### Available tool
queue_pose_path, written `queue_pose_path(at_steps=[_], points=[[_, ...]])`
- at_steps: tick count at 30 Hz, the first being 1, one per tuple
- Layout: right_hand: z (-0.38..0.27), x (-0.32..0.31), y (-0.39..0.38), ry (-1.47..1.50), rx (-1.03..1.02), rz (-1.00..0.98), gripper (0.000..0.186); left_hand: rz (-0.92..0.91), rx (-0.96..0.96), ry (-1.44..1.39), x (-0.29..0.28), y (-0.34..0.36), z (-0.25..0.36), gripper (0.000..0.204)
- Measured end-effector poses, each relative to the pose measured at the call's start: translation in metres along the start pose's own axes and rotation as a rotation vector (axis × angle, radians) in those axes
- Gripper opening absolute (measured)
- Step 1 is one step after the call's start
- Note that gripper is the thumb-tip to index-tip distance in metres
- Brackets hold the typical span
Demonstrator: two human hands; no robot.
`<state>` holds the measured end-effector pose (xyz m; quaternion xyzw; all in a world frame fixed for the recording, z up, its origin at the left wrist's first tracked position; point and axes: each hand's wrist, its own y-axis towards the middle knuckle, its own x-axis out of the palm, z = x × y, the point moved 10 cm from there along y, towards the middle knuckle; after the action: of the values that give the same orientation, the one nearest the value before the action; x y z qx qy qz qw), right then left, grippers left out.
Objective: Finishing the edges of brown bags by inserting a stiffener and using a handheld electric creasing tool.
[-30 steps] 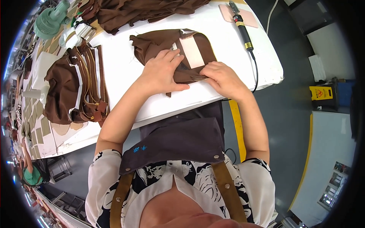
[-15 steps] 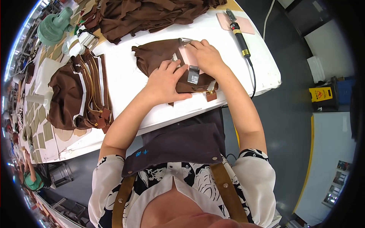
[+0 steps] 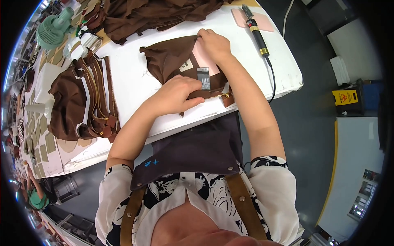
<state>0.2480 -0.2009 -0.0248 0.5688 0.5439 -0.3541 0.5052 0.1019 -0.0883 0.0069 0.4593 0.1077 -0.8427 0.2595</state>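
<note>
A brown fabric piece (image 3: 166, 61) lies on the white table before me. It carries a pink panel (image 3: 202, 54), a small black printed label (image 3: 203, 78) and a pale patch, with a zipper and brown pull tab (image 3: 228, 99) along its near edge. My left hand (image 3: 177, 93) is closed on its near left part, fingers together beside the label and thumb at the zipper edge. At the far end of the pink panel, the bent fingers of my right hand (image 3: 215, 44) pinch the fabric's upper edge. The fingertips are partly hidden.
Zippered brown pieces (image 3: 67, 102) are stacked at the left, with a green fan (image 3: 54, 28) beyond. A brown fabric heap (image 3: 152, 16) lies at the back. On the right, a black corded hand tool (image 3: 258, 40) rests partly on a pink sheet (image 3: 266, 22); its cord (image 3: 273, 80) hangs over the edge.
My right hand has moved farther away and slightly left, to the fabric's upper edge. My left hand has slid nearer me, its spread fingers drawing together and uncovering the pale patch.
</note>
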Motion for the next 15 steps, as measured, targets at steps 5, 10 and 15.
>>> queue_pose_path(at_steps=[5,10,15], points=[[-0.009,-0.001,-0.005,-0.009,-0.038,0.057,0.022,-0.044,-0.129,-0.183,0.000,0.000,0.001,0.041],[-0.009,0.000,-0.005,-0.012,-0.043,0.053,0.023,-0.222,-0.110,0.288,0.023,0.012,0.013,0.057],[-0.012,0.003,-0.005,-0.033,-0.105,0.063,0.023,-0.066,0.003,0.471,0.005,0.015,0.026,0.053]])
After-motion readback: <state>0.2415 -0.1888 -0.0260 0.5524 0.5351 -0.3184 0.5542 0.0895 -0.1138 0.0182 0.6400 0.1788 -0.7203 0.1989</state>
